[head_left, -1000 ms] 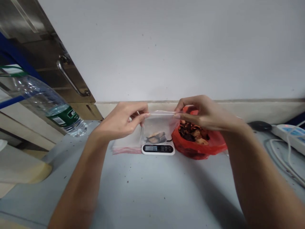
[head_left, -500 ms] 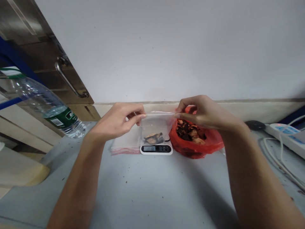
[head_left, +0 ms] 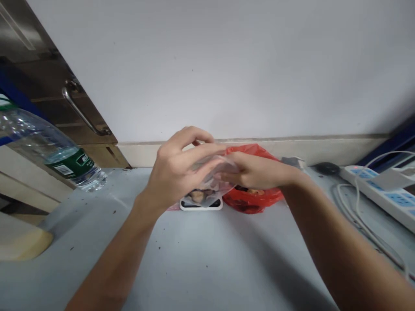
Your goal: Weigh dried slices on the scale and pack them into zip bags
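Over the small white digital scale is a clear zip-lock bag with brown and dark dried slices in its bottom. My left hand grips the upper left of this bag between thumb and fingers. From the other side, my right hand holds the bag's upper right, its fingertips partly hidden behind the plastic. The bag covers most of the scale's display. Just right of the scale stands an open red plastic bag of dried dark slices, partly behind my right hand.
A tilted water bottle and a pale container are at the left. On the right lie a white power strip, looped cables and a black object. A white wall rises behind the grey table.
My hands have come together, and the stretched-flat mouth of the zip-lock bag is now bunched and tilted. The display, which read 0.0 and then 0.8, is covered. The view has shifted right.
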Demonstrator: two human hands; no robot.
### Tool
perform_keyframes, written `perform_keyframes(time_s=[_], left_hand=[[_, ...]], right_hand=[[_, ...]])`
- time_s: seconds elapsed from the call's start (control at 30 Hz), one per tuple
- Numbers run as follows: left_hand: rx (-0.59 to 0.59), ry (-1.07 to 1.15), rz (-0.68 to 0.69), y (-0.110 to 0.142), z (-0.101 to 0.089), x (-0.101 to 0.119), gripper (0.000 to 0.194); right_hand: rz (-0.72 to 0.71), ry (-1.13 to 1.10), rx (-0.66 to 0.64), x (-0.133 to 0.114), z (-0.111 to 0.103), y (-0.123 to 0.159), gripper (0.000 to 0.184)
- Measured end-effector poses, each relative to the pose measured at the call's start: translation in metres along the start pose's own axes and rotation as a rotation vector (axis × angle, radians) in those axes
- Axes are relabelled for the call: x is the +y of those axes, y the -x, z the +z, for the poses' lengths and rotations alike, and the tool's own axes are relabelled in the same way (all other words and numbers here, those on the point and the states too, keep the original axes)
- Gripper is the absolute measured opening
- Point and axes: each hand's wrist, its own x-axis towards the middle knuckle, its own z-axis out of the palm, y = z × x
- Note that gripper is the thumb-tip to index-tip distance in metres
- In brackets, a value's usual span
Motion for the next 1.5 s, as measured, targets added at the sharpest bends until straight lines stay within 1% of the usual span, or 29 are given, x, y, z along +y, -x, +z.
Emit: perform_keyframes(time_s=[0.07, 0.1, 0.13, 0.2, 0.23, 0.27, 0.3, 0.33, 0.37, 0.4, 0.43, 0.5, 0.53, 0.57, 0.63, 0.7, 0.77, 0.8, 0.9, 0.97, 1.0, 1.07, 1.17, 1.23, 1.33, 1.43, 1.5], left_hand=[[0.039, -0.036, -0.038, -0.006, 0.003, 0.01, 0.013], [0.051, -0.026, -0.049, -0.009, 0.004, 0.013, 0.014], [0.056, -0.003, -0.059, -0.012, 0.005, 0.016, 0.016], [0.03, 0.067, -0.067, -0.017, 0.011, 0.019, 0.017], [-0.01, 0.106, -0.069, -0.019, 0.015, 0.02, 0.018], [-0.075, 0.148, -0.071, -0.02, 0.02, 0.02, 0.018], [-0.162, 0.187, -0.074, -0.021, 0.026, 0.02, 0.018], [-0.266, 0.22, -0.077, -0.021, 0.033, 0.021, 0.018], [-0.38, 0.246, -0.08, -0.021, 0.04, 0.022, 0.019], [-0.493, 0.264, -0.081, -0.021, 0.046, 0.023, 0.019], [-0.594, 0.275, -0.077, -0.02, 0.052, 0.024, 0.02], [-0.758, 0.285, -0.065, -0.018, 0.062, 0.026, 0.021], [-0.813, 0.29, -0.058, -0.016, 0.065, 0.026, 0.022], [-0.854, 0.294, -0.056, -0.014, 0.068, 0.026, 0.022], [-0.902, 0.297, -0.069, -0.011, 0.07, 0.023, 0.021], [-0.919, 0.299, -0.092, -0.008, 0.07, 0.02, 0.018], [-0.92, 0.301, -0.113, -0.006, 0.067, 0.017, 0.017], [-0.917, 0.302, -0.121, -0.005, 0.065, 0.016, 0.017], [-0.914, 0.307, -0.126, -0.004, 0.061, 0.015, 0.018], [-0.925, 0.307, -0.119, -0.004, 0.059, 0.015, 0.019], [-0.934, 0.303, -0.119, -0.004, 0.059, 0.015, 0.019], [-0.952, 0.291, -0.13, -0.004, 0.058, 0.015, 0.019], [-0.982, 0.283, -0.151, -0.003, 0.06, 0.013, 0.018], [-0.996, 0.288, -0.163, -0.002, 0.061, 0.013, 0.018], [-0.992, 0.3, -0.175, 0.0, 0.062, 0.012, 0.018], [-0.978, 0.303, -0.174, 0.0, 0.061, 0.012, 0.019], [-0.974, 0.296, -0.165, -0.001, 0.06, 0.011, 0.018]], right_hand=[[0.068, -0.098, 0.045, 0.006, -0.008, 0.019, 0.021], [0.102, -0.17, 0.098, 0.009, -0.012, 0.03, 0.022], [0.121, -0.238, 0.204, 0.013, -0.017, 0.041, 0.024], [0.132, -0.309, 0.495, 0.02, -0.028, 0.064, 0.03], [0.137, -0.28, 0.659, 0.025, -0.033, 0.076, 0.032], [0.153, -0.196, 0.829, 0.031, -0.038, 0.087, 0.033], [0.186, -0.064, 0.978, 0.038, -0.043, 0.098, 0.033], [0.234, 0.098, 1.087, 0.046, -0.047, 0.109, 0.034], [0.293, 0.269, 1.144, 0.056, -0.049, 0.12, 0.037], [0.356, 0.418, 1.106, 0.067, -0.05, 0.13, 0.042], [0.378, 0.522, 0.994, 0.079, -0.049, 0.14, 0.048], [0.318, 0.612, 0.688, 0.101, -0.041, 0.156, 0.06], [0.261, 0.624, 0.514, 0.111, -0.034, 0.162, 0.059], [0.218, 0.644, 0.408, 0.118, -0.028, 0.167, 0.057], [0.176, 0.687, 0.305, 0.127, -0.016, 0.17, 0.06], [0.196, 0.713, 0.297, 0.132, -0.008, 0.167, 0.062], [0.256, 0.701, 0.335, 0.136, -0.005, 0.16, 0.055], [0.298, 0.69, 0.384, 0.14, -0.004, 0.156, 0.054], [0.422, 0.654, 0.583, 0.152, -0.001, 0.148, 0.052], [0.459, 0.633, 0.651, 0.157, 0.001, 0.147, 0.053], [0.462, 0.624, 0.647, 0.157, 0.0, 0.148, 0.053], [0.439, 0.62, 0.59, 0.152, -0.002, 0.151, 0.052], [0.355, 0.684, 0.499, 0.141, -0.005, 0.15, 0.048], [0.304, 0.756, 0.447, 0.137, 0.001, 0.144, 0.048], [0.307, 0.848, 0.378, 0.139, 0.018, 0.134, 0.057], [0.338, 0.866, 0.375, 0.144, 0.028, 0.13, 0.064], [0.342, 0.817, 0.398, 0.143, 0.025, 0.131, 0.065]])
